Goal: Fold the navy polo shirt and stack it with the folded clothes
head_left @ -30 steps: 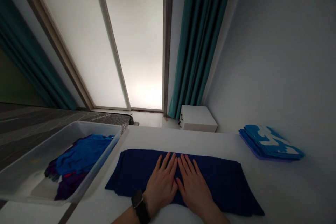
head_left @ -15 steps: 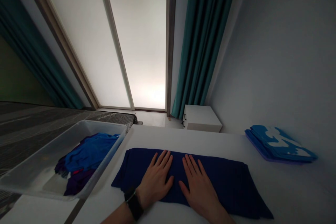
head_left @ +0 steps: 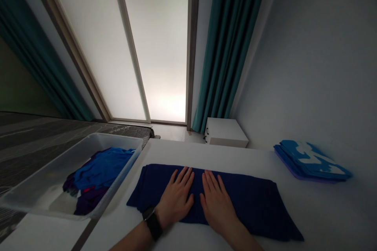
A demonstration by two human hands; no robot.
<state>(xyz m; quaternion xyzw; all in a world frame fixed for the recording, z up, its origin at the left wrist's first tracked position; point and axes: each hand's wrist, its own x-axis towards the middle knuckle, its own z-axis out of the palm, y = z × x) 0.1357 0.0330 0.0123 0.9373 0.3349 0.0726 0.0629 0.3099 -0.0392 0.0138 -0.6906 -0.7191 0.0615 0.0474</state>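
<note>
A dark navy folded garment (head_left: 253, 200) lies in a long flat strip across the white table; its exact kind cannot be made out. My left hand (head_left: 176, 196), with a black watch on the wrist, rests flat on the middle of the cloth, fingers stretched out. Close beside it, my right hand (head_left: 217, 202) also lies palm down on the fabric, fingers extended and a small gap between the two hands. Neither hand grips anything.
To the left, a translucent plastic bin (head_left: 110, 200) holds crumpled blue and purple clothes (head_left: 103, 168). A stack of folded blue cloth (head_left: 313, 160) sits at the table's right by the wall. Beyond the white table (head_left: 176, 149) stands a white cabinet (head_left: 225, 131).
My right hand has shifted slightly to the left over the garment, closer to my left hand. The left hand stays almost in place.
</note>
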